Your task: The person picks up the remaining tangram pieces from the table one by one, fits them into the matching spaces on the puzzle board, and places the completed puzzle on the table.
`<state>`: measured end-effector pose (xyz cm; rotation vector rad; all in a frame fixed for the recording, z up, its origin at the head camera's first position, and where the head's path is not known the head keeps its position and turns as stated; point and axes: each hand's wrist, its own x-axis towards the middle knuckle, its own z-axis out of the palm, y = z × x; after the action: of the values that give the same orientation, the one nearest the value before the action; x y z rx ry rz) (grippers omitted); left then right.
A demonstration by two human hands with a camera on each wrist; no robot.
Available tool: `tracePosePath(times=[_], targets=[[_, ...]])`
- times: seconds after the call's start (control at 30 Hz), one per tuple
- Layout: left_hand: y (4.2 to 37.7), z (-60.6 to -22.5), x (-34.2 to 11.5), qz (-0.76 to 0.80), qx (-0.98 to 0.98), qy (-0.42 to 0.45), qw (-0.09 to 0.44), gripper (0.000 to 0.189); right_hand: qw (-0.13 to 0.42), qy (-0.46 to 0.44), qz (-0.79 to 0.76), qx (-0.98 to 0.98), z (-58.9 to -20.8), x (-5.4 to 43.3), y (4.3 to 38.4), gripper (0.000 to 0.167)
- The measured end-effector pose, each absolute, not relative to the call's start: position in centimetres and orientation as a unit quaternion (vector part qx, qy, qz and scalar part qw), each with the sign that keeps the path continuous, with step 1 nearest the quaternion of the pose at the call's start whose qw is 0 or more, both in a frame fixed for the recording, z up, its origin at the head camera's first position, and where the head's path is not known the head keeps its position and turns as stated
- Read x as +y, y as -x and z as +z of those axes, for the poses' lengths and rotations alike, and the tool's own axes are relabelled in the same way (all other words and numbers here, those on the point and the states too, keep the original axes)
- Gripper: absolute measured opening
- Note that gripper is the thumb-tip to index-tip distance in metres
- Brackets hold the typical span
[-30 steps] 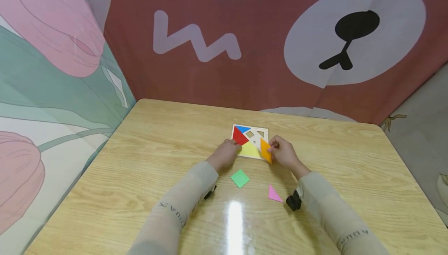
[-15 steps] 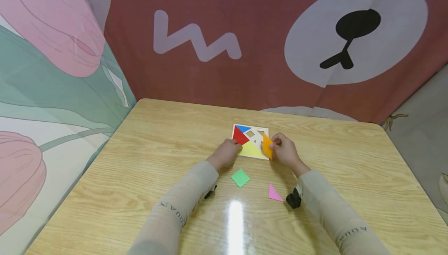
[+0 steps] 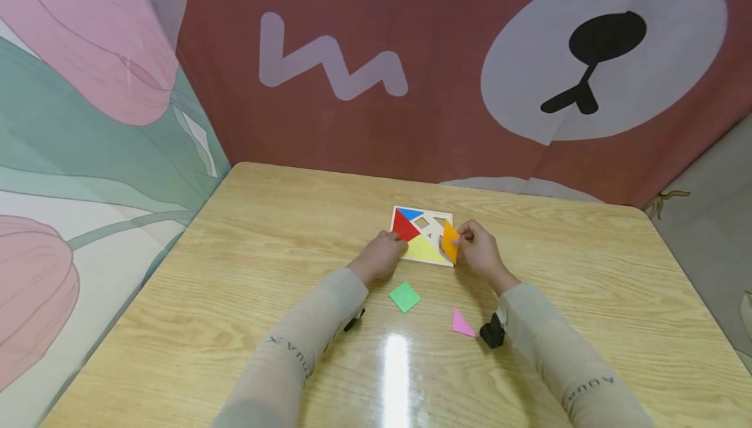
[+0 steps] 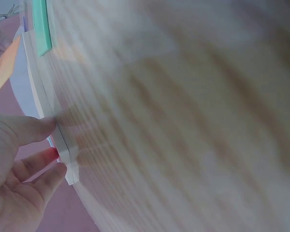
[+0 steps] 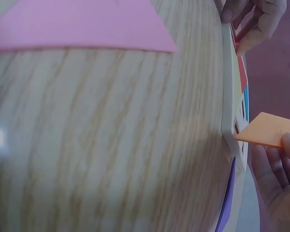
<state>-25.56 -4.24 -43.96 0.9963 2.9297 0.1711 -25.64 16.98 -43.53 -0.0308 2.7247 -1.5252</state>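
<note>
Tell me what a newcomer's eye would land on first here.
Probably the huge cartoon muzzle on the reddish backdrop behind the table. Next, the vivid orange piece, tilted in the right hand at the right side of the white puzzle board. Nearer than the board, a green square and a pink triangle lie on the table.

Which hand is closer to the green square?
The left hand, just beyond the green square and to its left; the right hand is farther off, beyond and to the right.
</note>
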Motion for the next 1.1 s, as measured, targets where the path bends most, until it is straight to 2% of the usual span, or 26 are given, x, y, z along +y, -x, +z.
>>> tracePosePath(times=[0.57,1.1], targets=[[25.61,-43.84,-4.2,0.039,0.944,-0.329,0.012,0.018,0.007,-0.003,-0.499,0.867,-43.57,16.36,25.83,0.011],[25.4,-43.79,-4.28,0.038,0.943,-0.33,0.003,0.018,-0.018,0.013,-0.482,0.876,-44.14,15.96,26.09,0.01]])
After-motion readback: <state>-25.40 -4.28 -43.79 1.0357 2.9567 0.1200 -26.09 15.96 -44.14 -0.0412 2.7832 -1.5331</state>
